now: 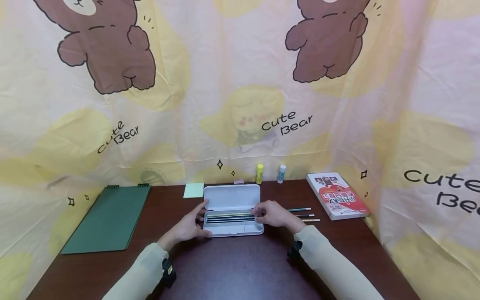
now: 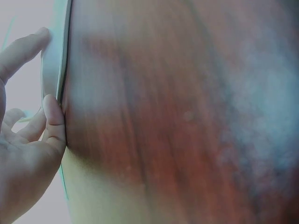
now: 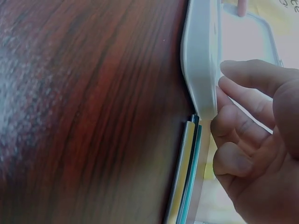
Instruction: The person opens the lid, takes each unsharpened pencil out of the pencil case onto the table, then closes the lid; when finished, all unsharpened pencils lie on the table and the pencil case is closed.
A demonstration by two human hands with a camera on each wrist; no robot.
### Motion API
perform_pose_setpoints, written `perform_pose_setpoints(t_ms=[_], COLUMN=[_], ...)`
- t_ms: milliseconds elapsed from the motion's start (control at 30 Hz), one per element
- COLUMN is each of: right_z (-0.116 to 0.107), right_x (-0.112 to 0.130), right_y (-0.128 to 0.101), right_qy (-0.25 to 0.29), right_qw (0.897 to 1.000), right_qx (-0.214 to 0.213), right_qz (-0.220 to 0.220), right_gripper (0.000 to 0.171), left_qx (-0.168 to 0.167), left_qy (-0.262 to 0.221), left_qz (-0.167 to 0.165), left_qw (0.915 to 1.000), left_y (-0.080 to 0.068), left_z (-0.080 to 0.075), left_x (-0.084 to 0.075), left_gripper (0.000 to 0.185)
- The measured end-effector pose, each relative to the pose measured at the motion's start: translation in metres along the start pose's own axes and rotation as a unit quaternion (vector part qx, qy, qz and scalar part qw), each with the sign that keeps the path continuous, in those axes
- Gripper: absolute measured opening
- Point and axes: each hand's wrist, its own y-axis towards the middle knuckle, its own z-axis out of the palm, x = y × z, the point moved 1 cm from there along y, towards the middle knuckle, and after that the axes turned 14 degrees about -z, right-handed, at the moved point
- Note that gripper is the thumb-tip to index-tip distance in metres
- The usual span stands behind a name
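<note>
A white pencil case (image 1: 233, 228) lies with its lid raised toward the back. Several pencils (image 1: 228, 218) lie lengthwise in its tray. My left hand (image 1: 186, 226) grips the case's left end, thumb at the front corner and fingers toward the hinge side. Over the right end of the tray, my right hand (image 1: 272, 213) pinches the end of a pencil; in the right wrist view its thumb and forefinger nearly meet behind the case wall (image 3: 200, 60). Three more pencils (image 3: 186, 158) lie on the table just right of the case, below this hand.
A green spiral notepad (image 1: 108, 221) lies at the left and a thick book (image 1: 338, 196) at the right. Behind the case are sticky notes (image 1: 193, 190), a yellow glue stick (image 1: 259, 173) and a white-capped glue stick (image 1: 281, 174). A printed curtain (image 1: 225, 83) borders the table.
</note>
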Motion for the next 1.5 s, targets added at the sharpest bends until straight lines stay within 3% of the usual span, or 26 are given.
perform_pose_setpoints(t_ms=[400,1000,1167,1500], right_z=[0.005,0.008,0.008,0.006], right_x=[0.005,0.006,0.006,0.008], right_y=[0.008,0.008,0.007,0.008], right_qy=[-0.041,-0.05,-0.051,-0.045], right_qw=[0.999,0.998,0.998,0.999], right_qx=[0.018,0.033,0.03,0.023], right_qz=[0.0,0.002,-0.006,0.02], right_gripper=[0.018,0.007,0.012,0.017], left_qx=[-0.002,-0.005,-0.003,-0.003], left_qy=[0.005,0.013,0.011,0.006], left_qz=[-0.006,-0.006,-0.006,-0.005], left_qw=[1.0,0.9999,0.9999,1.0], left_y=[-0.001,-0.001,-0.001,-0.001], left_z=[0.0,-0.001,-0.001,-0.001], left_x=[0.0,0.0,-0.001,-0.001], left_gripper=[0.114,0.114,0.114,0.114])
